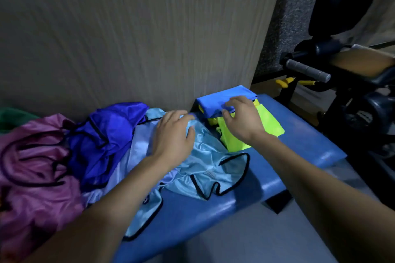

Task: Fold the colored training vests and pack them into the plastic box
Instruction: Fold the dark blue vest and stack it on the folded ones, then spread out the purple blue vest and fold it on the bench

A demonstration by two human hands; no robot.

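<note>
Loose vests: three heaped on the blue bench (299, 149): light-blue vest (209, 168) nearest, purple vest (32, 156) left and cut off, royal-blue vest (106, 132) behind.
Your left hand (173, 134): gathers light-blue cloth.
Your right hand (243, 117): fingers curled on the folded blue vest (222, 98), far right.
Folded stack: blue over yellow-green vests (241, 136), count unclear.
Far left: green cloth (12, 116), mostly hidden.

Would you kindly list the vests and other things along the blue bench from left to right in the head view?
Crumpled pink-purple vest → dark blue vest with black trim → light blue vest with black trim gripped by the left hand → folded blue and neon yellow-green vests under the right hand → black exercise machine.
</note>
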